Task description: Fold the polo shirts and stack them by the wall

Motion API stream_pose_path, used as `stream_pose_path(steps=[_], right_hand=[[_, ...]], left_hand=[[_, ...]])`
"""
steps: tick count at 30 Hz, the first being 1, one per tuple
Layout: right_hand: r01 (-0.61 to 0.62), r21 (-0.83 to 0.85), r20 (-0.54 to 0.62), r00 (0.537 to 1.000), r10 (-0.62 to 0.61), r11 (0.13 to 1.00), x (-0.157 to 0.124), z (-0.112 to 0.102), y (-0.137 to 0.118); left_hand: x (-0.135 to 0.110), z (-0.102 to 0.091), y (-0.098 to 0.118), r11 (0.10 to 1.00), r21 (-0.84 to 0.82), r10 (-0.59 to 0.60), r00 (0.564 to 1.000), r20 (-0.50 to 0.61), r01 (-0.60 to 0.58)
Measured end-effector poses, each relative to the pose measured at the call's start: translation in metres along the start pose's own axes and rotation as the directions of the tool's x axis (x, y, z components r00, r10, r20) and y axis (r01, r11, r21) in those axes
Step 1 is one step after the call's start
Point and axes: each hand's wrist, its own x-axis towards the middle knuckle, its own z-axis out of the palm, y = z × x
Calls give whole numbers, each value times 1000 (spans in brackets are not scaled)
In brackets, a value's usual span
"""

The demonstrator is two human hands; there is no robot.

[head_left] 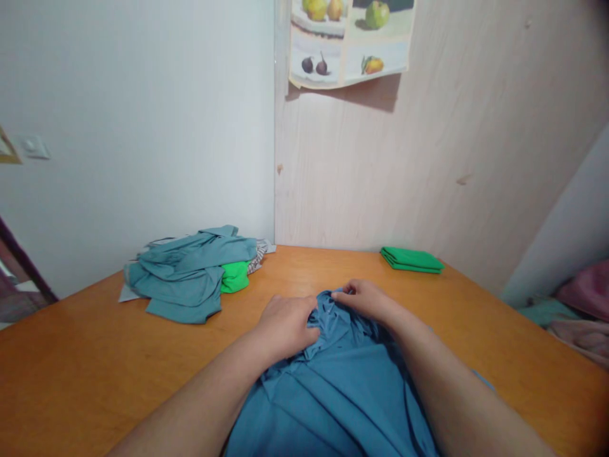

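A blue shirt (333,387) lies bunched on the orange table (85,355) right in front of me. My left hand (285,324) is closed on the cloth near its far edge, fingers curled into the folds. My right hand (364,298) pinches the same far edge of the blue shirt a little to the right. Both forearms rest over the shirt.
A heap of grey-blue garments (185,273) with a bright green piece (235,277) sits at the back left. A folded green cloth (412,260) lies at the back right by the wall. A fruit poster (349,38) hangs above. Pink and teal fabric (575,311) lies off the table's right.
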Motion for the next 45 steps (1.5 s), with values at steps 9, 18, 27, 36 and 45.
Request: stream_pose_path(steps=[9,18,27,36,45], right_hand=[[-89,-37,-324,943,72,995,5,2,2],[-52,554,-233,948,215,831,1,1,-15],[-236,892,179,968,179,385,-14,-4,-53],[-100,736,263,954,-147,669,-35,-14,-73],[-42,-14,-78,996,41,999,-13,-3,-35]], left_hand=[[5,-33,-36,881,253,-262,859,-440,399],[9,-1,-28,994,109,42,990,-137,-27],[10,-2,-11,995,-95,-47,910,-411,9],[24,15,-15,669,-743,-156,971,-179,-30],[25,-3,-25,541,-841,-420,871,-257,13]])
